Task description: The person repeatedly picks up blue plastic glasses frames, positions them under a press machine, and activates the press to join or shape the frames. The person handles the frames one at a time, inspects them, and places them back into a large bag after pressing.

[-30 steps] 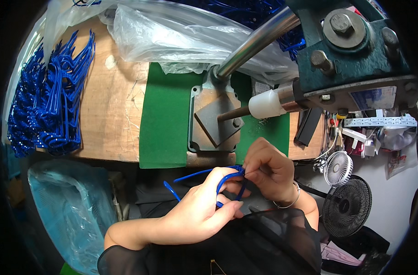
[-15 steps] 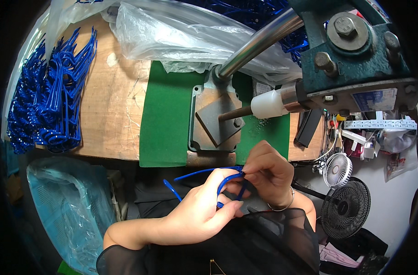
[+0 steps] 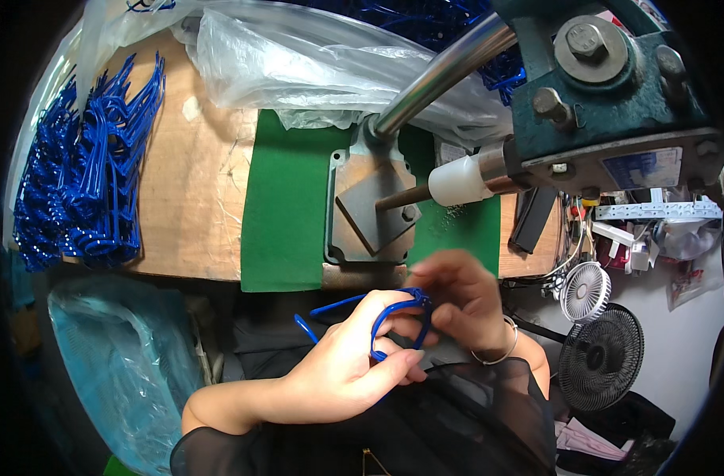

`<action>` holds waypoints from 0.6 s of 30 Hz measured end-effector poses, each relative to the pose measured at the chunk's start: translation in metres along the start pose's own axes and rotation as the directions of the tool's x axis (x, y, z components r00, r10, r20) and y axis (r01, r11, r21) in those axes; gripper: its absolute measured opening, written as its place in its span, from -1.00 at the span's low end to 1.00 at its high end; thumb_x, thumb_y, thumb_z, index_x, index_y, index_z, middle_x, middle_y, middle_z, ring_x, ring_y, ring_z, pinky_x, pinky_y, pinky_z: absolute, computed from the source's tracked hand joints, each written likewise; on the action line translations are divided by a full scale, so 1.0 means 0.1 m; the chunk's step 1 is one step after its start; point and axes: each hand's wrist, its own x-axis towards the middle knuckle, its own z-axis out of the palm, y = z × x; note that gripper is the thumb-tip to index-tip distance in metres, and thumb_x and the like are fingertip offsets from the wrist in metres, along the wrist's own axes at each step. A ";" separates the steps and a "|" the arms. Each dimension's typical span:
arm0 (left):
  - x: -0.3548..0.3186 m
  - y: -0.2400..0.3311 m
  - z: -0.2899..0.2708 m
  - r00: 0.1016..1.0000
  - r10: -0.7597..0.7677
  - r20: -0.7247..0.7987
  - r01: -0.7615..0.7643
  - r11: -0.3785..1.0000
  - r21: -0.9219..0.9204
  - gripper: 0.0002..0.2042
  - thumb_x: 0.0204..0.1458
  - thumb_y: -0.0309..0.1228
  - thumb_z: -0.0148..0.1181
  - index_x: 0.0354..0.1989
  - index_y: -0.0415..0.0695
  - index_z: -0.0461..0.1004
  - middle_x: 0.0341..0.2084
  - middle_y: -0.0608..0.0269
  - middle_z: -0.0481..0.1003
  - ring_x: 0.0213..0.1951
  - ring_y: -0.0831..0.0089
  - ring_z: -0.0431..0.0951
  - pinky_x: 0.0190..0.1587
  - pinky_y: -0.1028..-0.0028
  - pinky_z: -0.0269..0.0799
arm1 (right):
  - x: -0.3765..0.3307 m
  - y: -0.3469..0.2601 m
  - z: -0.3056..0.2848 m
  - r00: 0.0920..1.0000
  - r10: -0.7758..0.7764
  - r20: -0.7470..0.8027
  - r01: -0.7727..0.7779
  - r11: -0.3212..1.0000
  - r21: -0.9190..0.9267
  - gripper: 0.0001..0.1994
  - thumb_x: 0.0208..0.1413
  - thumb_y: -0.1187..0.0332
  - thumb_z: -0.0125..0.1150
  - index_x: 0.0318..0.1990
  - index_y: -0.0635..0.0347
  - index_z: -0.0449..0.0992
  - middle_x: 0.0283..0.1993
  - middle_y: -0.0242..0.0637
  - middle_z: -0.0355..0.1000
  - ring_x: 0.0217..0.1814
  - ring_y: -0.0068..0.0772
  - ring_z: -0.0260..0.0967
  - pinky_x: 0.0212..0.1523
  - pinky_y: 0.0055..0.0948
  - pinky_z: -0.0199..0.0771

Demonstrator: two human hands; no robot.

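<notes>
Below the counter [image 3: 195, 198] edge, the left hand [image 3: 342, 369] and right hand [image 3: 461, 305] each held a narrow grip on the blue wire hook [image 3: 378, 321]; its joint, apparently, wanted steady thumb pressure and slow twisting, clear of the press [image 3: 608, 95].
</notes>
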 end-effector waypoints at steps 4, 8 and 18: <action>0.01 -0.03 -0.01 0.998 0.049 -0.044 -0.049 0.999 0.012 -0.57 0.08 -0.61 -0.04 0.12 -0.22 0.03 -0.18 0.03 0.37 -0.31 0.40 0.54 -0.22 0.48 0.48 | 0.09 -0.03 0.03 0.976 0.178 0.122 -0.195 0.969 0.150 -0.44 0.15 0.37 0.08 0.27 0.23 0.04 0.09 -0.23 0.30 -0.10 -0.63 0.32 -0.29 -0.70 0.32; 0.04 0.08 0.03 0.997 0.033 -0.064 -0.034 0.999 -0.009 -0.58 0.06 -0.61 -0.01 0.10 -0.20 0.07 -0.18 0.03 0.38 -0.32 0.36 0.53 -0.22 0.44 0.49 | 0.09 0.00 -0.03 0.982 0.130 0.136 -0.155 0.969 0.192 -0.43 0.17 0.29 0.06 0.28 0.24 0.02 0.21 -0.20 0.20 0.00 -0.54 0.32 -0.25 -0.68 0.34; 0.53 0.58 0.19 0.931 0.292 -0.220 -0.273 0.955 0.113 -0.53 0.08 -0.53 -0.03 0.14 -0.25 -0.03 -0.19 -0.05 0.41 -0.41 0.33 0.53 -0.32 0.38 0.53 | 0.00 0.09 -0.18 0.956 0.080 -0.281 -0.098 0.994 -0.050 -0.80 0.16 0.48 0.02 -0.09 0.36 0.39 -0.25 -0.32 0.44 -0.27 -0.65 0.34 -0.22 -0.66 0.38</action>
